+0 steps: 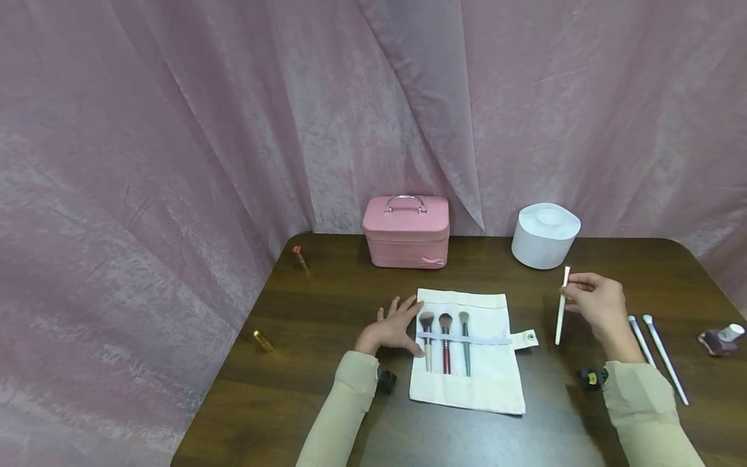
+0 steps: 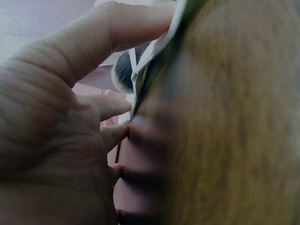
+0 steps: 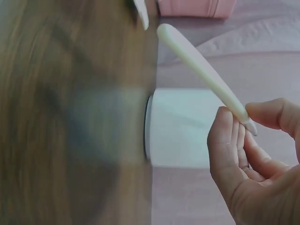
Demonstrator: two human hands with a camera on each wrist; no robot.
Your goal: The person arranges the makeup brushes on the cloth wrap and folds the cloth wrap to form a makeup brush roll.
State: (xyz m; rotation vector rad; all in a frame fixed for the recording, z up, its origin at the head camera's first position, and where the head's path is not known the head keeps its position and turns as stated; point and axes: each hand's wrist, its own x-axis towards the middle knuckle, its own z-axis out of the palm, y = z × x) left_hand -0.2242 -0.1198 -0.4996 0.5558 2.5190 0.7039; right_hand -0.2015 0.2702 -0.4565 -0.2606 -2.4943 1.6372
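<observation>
Sleeves (image 1: 644,405) lie nearest; right hand (image 1: 598,305) pinches a white brush (image 1: 561,314), rightward of the cloth pouch (image 1: 493,389), nearly parallel to its brushes (image 1: 446,358); left hand (image 1: 395,329), fingers spread, touches pouch edge.

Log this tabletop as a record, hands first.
Left hand: touches left edge of white fabric brush roll
Right hand: pinches slim white brush above brown wooden table
In roll: three makeup brushes under pale strap
Back: pink zippered case, white rounded container
Right: two white-handled brushes, white-capped dark bottle
Left: gold tube, red-tipped tube
</observation>
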